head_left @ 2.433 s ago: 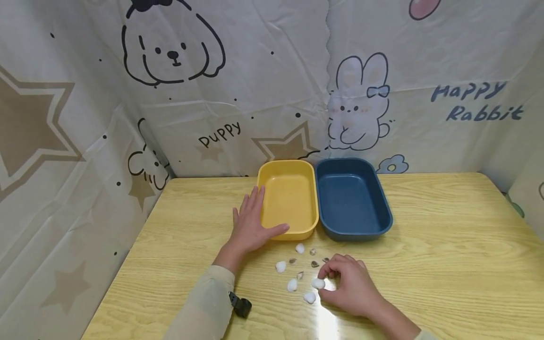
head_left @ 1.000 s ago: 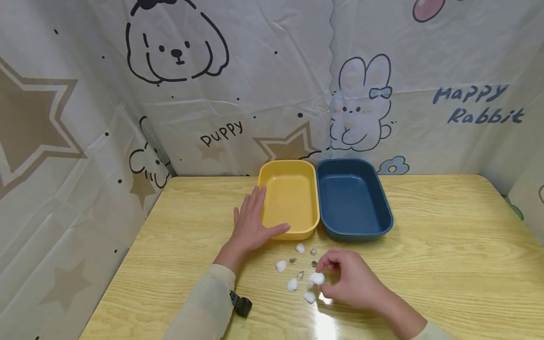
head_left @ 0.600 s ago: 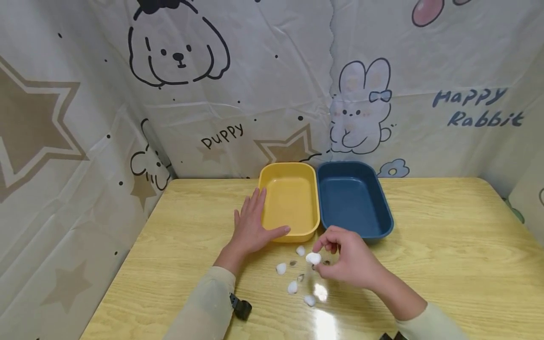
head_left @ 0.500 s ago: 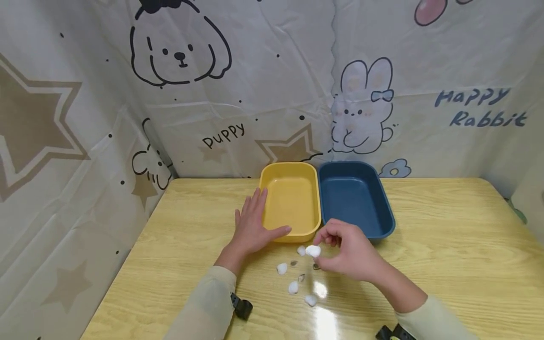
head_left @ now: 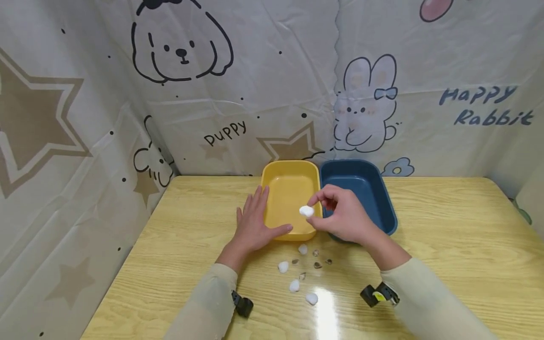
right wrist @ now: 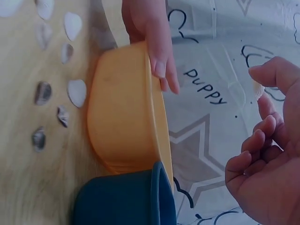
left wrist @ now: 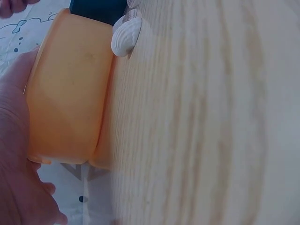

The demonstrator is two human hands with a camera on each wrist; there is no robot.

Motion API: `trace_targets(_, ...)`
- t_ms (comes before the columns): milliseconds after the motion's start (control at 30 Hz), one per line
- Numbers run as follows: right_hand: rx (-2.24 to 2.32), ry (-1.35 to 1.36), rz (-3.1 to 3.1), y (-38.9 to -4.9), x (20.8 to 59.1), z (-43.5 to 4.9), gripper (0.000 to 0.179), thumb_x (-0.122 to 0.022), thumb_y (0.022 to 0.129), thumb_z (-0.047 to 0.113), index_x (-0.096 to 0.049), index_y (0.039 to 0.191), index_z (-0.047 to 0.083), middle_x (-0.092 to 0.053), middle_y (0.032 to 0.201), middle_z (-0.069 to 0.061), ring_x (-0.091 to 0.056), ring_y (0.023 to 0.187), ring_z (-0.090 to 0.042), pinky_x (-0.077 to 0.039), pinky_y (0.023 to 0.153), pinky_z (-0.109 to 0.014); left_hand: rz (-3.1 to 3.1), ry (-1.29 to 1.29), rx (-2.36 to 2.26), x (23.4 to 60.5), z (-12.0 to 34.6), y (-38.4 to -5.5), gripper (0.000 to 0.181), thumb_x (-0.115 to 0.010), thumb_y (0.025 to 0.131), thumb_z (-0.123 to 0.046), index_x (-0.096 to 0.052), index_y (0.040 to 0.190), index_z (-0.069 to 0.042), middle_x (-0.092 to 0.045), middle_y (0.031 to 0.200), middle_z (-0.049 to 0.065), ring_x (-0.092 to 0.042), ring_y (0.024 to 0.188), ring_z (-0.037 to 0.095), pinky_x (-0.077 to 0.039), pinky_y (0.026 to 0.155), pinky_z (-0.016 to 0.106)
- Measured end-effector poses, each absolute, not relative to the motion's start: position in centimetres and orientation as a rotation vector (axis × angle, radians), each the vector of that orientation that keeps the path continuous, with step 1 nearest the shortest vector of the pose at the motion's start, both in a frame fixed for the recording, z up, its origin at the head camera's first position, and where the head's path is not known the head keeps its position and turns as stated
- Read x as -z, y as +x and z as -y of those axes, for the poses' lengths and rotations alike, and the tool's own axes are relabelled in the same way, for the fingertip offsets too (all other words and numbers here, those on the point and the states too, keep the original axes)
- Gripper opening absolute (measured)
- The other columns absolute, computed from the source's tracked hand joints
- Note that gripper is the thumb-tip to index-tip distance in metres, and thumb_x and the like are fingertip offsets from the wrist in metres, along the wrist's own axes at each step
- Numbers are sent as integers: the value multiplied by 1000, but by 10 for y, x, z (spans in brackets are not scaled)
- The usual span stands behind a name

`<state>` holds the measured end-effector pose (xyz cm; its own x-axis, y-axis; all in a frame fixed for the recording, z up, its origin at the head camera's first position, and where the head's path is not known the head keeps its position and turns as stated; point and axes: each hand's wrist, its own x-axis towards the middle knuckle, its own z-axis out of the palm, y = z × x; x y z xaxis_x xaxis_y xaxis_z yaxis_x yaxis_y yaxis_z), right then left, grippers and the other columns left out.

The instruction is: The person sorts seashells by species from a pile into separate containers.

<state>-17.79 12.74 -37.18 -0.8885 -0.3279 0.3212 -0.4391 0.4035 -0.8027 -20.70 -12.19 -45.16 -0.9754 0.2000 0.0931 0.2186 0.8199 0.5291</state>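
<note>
My right hand (head_left: 346, 215) pinches a white seashell (head_left: 306, 211) between thumb and fingers. It holds the shell above the right side of the yellow tray (head_left: 291, 233), and the right wrist view shows the pinched shell (right wrist: 258, 89) edge-on. My left hand (head_left: 254, 226) rests spread on the yellow tray's left side, fingers straight, with its thumb over the front rim. On the table in front lie several white shells (head_left: 283, 267) and several small brown shells (head_left: 318, 265). One white ribbed shell (left wrist: 126, 37) lies close to the yellow tray's wall in the left wrist view.
A blue tray (head_left: 382, 208) stands against the yellow tray's right side, partly covered by my right hand. Behind both hangs a patterned cloth (head_left: 238, 71) at the back edge of the wooden table (head_left: 446, 245). Wrist cameras (head_left: 243, 306) sit on both sleeves.
My right hand has picked the white shell off the table and carried it up and away from me, over the yellow tray. The left hand has stayed on the tray.
</note>
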Motion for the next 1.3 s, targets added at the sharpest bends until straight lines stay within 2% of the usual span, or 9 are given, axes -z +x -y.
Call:
trace_targets(200, -1594, 572, 2504, -200, 372, -120, 21, -84, 79, 10, -70, 94, 8, -48, 83, -16, -46, 73, -25, -37, 61, -30, 2956, -358, 880, 453, 123, -207, 119, -68, 75, -76, -6, 163, -24, -2, 167, 0, -3, 150, 34, 0, 112, 66)
trace_targets(500, -1609, 395, 2443, -230, 374, -113, 23, -84, 80, 11, -71, 97, 4, -48, 85, -19, -45, 74, -24, -36, 60, -28, 2946, -366, 894, 451, 122, -208, 120, -70, 75, -74, -4, 162, -25, -1, 167, -2, -3, 151, 34, 0, 112, 66)
trace_targets(733, -1642, 242, 2466, -249, 380, -108, 26, -83, 83, 15, -69, 101, 3, -47, 85, -10, -46, 77, -24, -37, 62, -28, 2939, -364, 874, 450, 121, -209, 121, -67, 74, -77, -4, 162, -24, -1, 167, -1, -4, 150, 35, -1, 112, 65)
trace_targets(967, -1715, 156, 2428, -264, 393, -103, 26, -82, 82, 12, -69, 102, 1, -48, 88, -15, -45, 76, -22, -37, 62, -25, 2942, -367, 877, 449, 123, -211, 120, -67, 74, -77, -4, 162, -25, 0, 167, -2, -3, 150, 34, 0, 112, 66)
trace_targets(1133, -1712, 135, 2444, -269, 407, -101, 25, -82, 82, 12, -69, 101, 2, -46, 83, -9, -45, 71, -20, -36, 58, -24, 2953, -369, 862, 452, 125, -212, 122, -62, 72, -83, -3, 162, -26, 0, 167, -2, -1, 151, 31, -1, 112, 66)
trace_targets(1300, -1724, 83, 2471, -273, 418, -101, 25, -82, 83, 14, -69, 102, 2, -46, 82, -7, -46, 73, -21, -37, 59, -23, 2965, -364, 859, 453, 126, -211, 122, -63, 72, -83, -3, 162, -25, 0, 167, -3, 1, 151, 28, 0, 112, 65)
